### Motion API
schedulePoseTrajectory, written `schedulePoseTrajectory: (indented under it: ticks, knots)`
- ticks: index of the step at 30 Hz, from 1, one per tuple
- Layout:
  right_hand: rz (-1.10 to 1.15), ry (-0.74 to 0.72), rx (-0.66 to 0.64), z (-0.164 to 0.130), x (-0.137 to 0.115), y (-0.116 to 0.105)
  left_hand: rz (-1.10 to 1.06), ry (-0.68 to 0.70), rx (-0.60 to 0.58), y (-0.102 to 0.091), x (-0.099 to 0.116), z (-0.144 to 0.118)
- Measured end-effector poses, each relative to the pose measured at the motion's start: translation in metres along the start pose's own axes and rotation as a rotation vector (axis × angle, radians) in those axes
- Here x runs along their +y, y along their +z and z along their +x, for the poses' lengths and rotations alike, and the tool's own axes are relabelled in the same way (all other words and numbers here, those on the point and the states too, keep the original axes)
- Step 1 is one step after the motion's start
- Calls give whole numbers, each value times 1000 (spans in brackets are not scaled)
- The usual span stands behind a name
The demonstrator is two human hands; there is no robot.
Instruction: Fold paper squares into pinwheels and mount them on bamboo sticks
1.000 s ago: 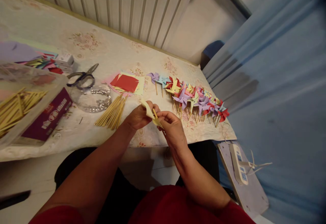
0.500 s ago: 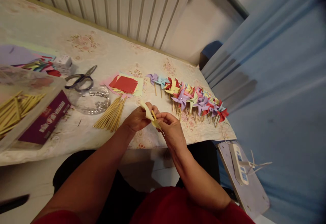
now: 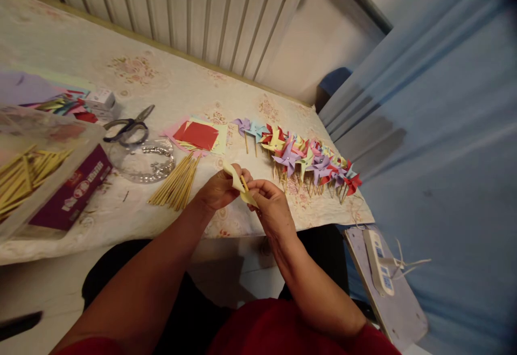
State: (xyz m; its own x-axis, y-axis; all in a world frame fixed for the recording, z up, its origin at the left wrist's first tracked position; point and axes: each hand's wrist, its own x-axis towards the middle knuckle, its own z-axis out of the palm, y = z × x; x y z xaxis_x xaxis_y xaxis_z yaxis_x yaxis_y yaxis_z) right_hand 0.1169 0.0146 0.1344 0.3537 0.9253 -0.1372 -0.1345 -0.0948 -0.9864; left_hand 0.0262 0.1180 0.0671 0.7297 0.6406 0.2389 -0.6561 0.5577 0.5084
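Note:
My left hand (image 3: 220,188) and my right hand (image 3: 272,204) meet over the table's front edge. Together they pinch a pale yellow piece of folded paper (image 3: 236,180) with a thin wooden stick (image 3: 244,183) poking through it. Just left of my hands lies a bundle of wooden sticks (image 3: 175,181). Behind them is a stack of coloured paper squares (image 3: 198,134), red on top. A row of finished paper pinwheels (image 3: 301,155) on sticks stretches to the right of the hands.
Scissors (image 3: 129,125) and a clear lid with beads (image 3: 145,160) lie to the left. A purple box (image 3: 72,188) and a clear tub of sticks (image 3: 24,172) sit at the far left. A power strip (image 3: 377,260) rests on a stool at the right, beside a blue curtain (image 3: 444,129).
Both hands keep working the yellow paper on the stick, with small finger shifts. The view has drifted slightly.

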Motion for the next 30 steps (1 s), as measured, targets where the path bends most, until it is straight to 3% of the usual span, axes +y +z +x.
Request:
schedulePoseTrajectory:
  ticks: [30]
  knots:
    - [31,-4,16,1,3,1,3,-8,-5,1,-1,0]
